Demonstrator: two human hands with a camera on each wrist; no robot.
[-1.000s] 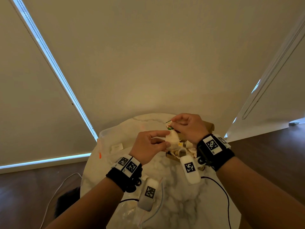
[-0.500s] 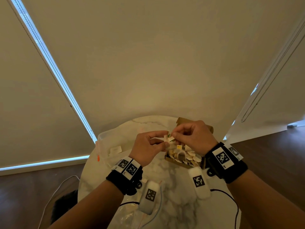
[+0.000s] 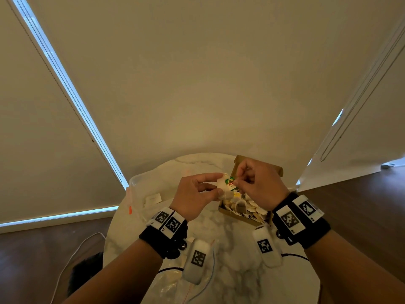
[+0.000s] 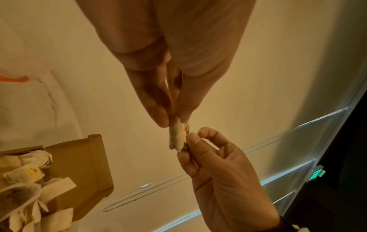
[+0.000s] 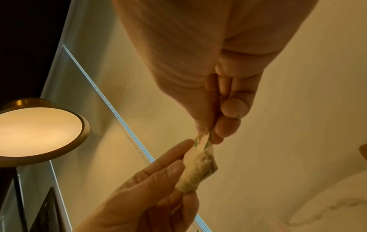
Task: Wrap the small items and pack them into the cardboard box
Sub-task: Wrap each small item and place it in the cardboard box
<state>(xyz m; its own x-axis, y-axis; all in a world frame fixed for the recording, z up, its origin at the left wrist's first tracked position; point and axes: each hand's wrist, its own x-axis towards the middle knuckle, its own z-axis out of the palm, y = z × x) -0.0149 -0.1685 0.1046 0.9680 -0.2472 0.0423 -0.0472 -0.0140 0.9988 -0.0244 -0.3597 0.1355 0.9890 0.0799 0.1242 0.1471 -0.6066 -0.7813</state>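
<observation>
A small tea bag (image 3: pixel 224 191) is up in the air between both hands, just left of the cardboard box (image 3: pixel 237 215). My left hand (image 3: pixel 220 183) pinches the bag (image 4: pixel 176 135) between thumb and forefinger. My right hand (image 3: pixel 237 182) pinches its green and red paper tag (image 3: pixel 230 183), which lies against the bag (image 5: pixel 198 169). Thread is wound round the bag. The box (image 4: pixel 79 164) stands open on the marble table (image 3: pixel 230 260), its flap up at the back, and holds several tea bags (image 4: pixel 29 174).
A clear plastic tub (image 3: pixel 142 187) with an orange clip (image 3: pixel 130 209) stands at the table's left. A crumpled clear bag (image 3: pixel 171 281) lies at the near edge. Cables hang from both wrists. A round lamp (image 5: pixel 39 133) glows in the right wrist view.
My right wrist has swung out to the right, uncovering the box. Both hands keep their hold on the tea bag and tag, which have sunk a little toward the box.
</observation>
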